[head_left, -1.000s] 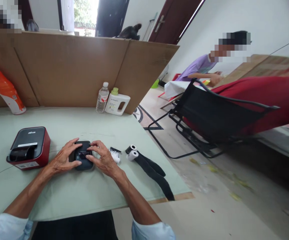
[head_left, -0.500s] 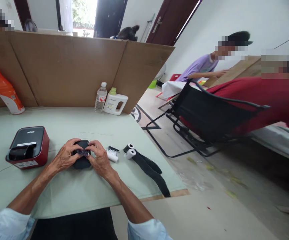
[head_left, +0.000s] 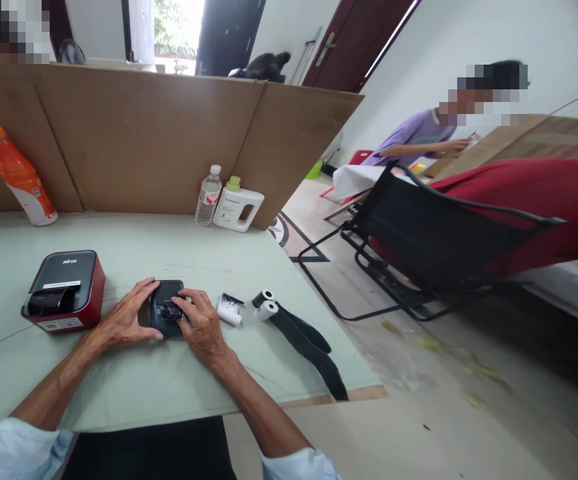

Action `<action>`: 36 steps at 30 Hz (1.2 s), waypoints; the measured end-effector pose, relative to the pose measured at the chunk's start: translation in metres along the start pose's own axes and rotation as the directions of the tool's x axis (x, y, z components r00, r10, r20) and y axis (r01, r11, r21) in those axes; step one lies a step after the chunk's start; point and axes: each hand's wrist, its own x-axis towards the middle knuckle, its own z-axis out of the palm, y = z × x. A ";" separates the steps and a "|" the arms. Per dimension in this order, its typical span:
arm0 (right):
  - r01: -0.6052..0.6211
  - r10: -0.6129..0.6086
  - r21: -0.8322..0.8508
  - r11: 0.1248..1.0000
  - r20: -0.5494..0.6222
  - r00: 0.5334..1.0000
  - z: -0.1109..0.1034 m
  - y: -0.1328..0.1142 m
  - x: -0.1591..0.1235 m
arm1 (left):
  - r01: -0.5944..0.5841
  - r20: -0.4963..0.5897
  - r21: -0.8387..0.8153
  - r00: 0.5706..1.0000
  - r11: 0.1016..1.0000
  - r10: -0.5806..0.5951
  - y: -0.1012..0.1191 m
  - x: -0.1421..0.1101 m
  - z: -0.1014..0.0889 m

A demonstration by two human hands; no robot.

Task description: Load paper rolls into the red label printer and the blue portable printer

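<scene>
A flat black device (head_left: 169, 291) with rounded corners lies on the table in front of me. My left hand (head_left: 127, 316) grips it from the left side, fingertips along its far left edge and thumb at the near edge. On top of the device is a small dark, glossy rectangular piece (head_left: 169, 311). My right hand (head_left: 199, 325) pinches the right end of this piece between thumb and fingers. Whether the piece is loose or joined to the device I cannot tell. Just right of my right hand lies a small white roll (head_left: 229, 315) with a black-printed strip beside it.
A red and black label printer (head_left: 66, 287) stands left. Two rolls (head_left: 267, 309) with long black strips (head_left: 313, 347) lie right. An orange bottle (head_left: 21, 177), a water bottle (head_left: 209, 197) and a white jug (head_left: 236, 208) stand by the cardboard panel (head_left: 153, 140). People sit beyond.
My left thumb has moved off the glossy piece to the device's near edge, and the left fingers have spread. My right hand still holds the piece. The whole view has shifted slightly.
</scene>
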 end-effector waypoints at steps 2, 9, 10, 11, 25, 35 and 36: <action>0.014 -0.014 -0.009 1.000 0.000 1.000 0.002 0.002 -0.002 | -0.006 -0.010 -0.003 1.000 1.000 0.006 0.000 -0.001 0.001; 0.080 -0.080 -0.003 0.997 -0.024 0.996 0.002 0.003 -0.005 | -0.038 -0.046 -0.030 0.998 0.999 0.036 -0.002 -0.003 0.004; 0.087 -0.087 -0.002 0.996 -0.025 0.996 0.002 0.003 -0.005 | -0.045 -0.053 -0.033 0.998 0.998 0.043 -0.003 -0.004 0.005; 0.096 -0.096 0.000 0.995 -0.025 0.995 0.002 0.003 -0.005 | -0.052 -0.061 -0.035 0.997 0.998 0.050 -0.003 -0.005 0.005; 0.108 -0.108 -0.003 0.994 -0.034 0.994 0.003 0.002 -0.008 | -0.111 -0.109 0.042 0.987 0.993 0.115 -0.003 -0.012 0.008; 0.042 -0.041 0.010 0.999 -0.025 0.999 0.008 0.005 -0.015 | -0.053 -0.054 0.011 0.997 0.999 0.054 0.000 -0.001 0.004; 0.025 -0.025 0.012 1.000 -0.018 1.000 0.008 0.005 -0.016 | -0.051 -0.054 0.010 0.997 0.999 0.052 -0.001 0.000 0.004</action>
